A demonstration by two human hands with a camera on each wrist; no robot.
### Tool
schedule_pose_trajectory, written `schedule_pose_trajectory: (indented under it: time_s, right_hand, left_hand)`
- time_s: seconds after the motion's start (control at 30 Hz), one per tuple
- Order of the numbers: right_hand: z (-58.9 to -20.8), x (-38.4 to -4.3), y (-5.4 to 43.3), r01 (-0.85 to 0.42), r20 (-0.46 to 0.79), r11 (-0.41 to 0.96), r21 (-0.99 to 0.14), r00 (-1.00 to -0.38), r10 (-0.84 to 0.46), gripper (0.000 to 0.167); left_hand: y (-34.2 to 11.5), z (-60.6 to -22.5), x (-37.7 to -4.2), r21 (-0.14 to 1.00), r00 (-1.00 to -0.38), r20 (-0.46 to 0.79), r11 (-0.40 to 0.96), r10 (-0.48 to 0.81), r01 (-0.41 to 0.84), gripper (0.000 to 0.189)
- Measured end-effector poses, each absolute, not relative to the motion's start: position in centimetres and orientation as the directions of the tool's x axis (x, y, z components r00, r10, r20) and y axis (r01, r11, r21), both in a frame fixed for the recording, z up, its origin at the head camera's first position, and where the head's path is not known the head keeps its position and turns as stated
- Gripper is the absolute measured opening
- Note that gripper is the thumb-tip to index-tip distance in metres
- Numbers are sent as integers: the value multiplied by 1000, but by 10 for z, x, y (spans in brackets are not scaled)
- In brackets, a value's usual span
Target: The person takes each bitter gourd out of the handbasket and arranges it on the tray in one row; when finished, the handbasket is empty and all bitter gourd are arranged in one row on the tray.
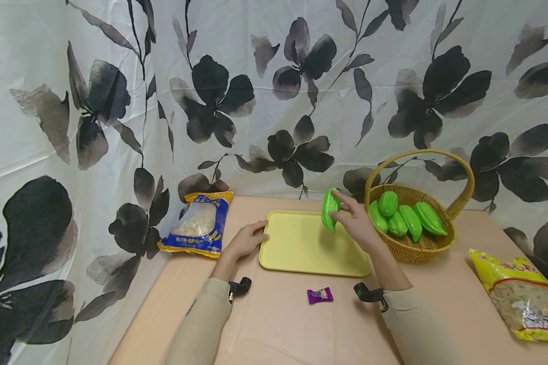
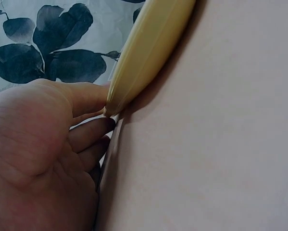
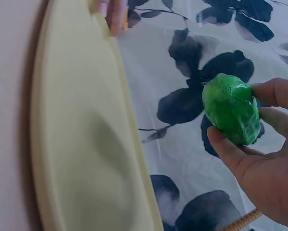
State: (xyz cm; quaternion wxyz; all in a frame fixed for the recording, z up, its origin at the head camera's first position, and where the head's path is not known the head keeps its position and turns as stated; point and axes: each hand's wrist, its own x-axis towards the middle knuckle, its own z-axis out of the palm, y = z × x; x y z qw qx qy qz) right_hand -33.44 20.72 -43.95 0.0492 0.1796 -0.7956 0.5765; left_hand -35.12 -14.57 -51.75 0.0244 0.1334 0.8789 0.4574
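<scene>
My right hand (image 1: 357,223) pinches a green ridged fruit (image 1: 330,209), somewhat like a star fruit, between thumb and fingertips. It is held upright above the right part of a yellow tray (image 1: 297,248). From the right wrist view, the fruit (image 3: 231,109) appears end-on and glossy, apart from the tray (image 3: 81,120). At the tray's left edge, my left hand (image 1: 244,241) grips the rim. The left wrist view has that hand (image 2: 43,139) against the tray's end (image 2: 148,53), its lower fingers bent beside the table edge.
A wicker basket (image 1: 415,251) with a tall handle holds several similar green fruits (image 1: 410,222) at right. A blue-and-yellow bag (image 1: 196,223) lies left of the tray, a yellow bag (image 1: 520,296) at far right. One purple wrapped candy (image 1: 320,295) lies before the tray. Floral cloth (image 1: 265,116) hangs behind.
</scene>
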Motion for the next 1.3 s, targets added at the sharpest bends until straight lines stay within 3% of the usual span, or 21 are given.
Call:
schedule_pose_trajectory:
  time_s: [0.33,0.83,1.3]
  right_hand:
    - [-452,-334,185,-317,219,343,-884,-930,-295,63]
    - [-467,-348,156,-389,192,458,-799,-888,-419,61]
    - [-478,-361,141,-360,115,464,-809,-872,-475,61]
  left_hand:
    - [-147,-518,-351,804,-959,90,548,270,229,56]
    - [-146,-517,-350,797,-963,85,562,257,221,56]
    - [-146,-517,-351,802,-960,92,552,263,228,54]
